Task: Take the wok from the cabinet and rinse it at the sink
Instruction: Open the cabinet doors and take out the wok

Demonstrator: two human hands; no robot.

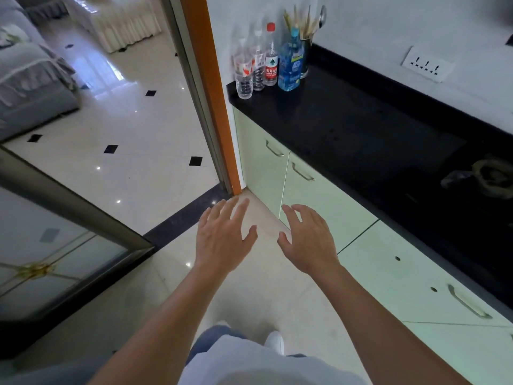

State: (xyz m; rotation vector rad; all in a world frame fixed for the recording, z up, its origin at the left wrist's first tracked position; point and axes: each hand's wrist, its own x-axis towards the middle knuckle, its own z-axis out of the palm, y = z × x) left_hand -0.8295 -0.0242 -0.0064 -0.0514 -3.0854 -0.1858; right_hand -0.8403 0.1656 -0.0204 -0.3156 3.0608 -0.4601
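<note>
Both your hands are out in front of you, low in the centre of the frame, palms down over the pale floor tiles. Your left hand point(224, 234) has its fingers fanned wide, holding nothing. Your right hand point(306, 237) is spread too, fingers slightly curled, also empty and touching nothing. They look poised for a reach, I'd say, since the right one hangs just in front of the pale green cabinet doors point(313, 201) running down the right side.

No wok in sight. All the doors are closed, so it is presumably behind 1 of them, and I cannot tell which. The nearest bar handle point(303, 172) sits above and just right of your right fingertips, with a 2nd handle point(274, 149) further up on the neighbouring door. Either would suit a right-hand pull.

Above the doors, the black counter point(347, 126) carries 4 bottles point(266, 59) and a utensil holder point(305, 55) tucked into the far corner at the upper centre, out of the way. No sink shows either.
</note>
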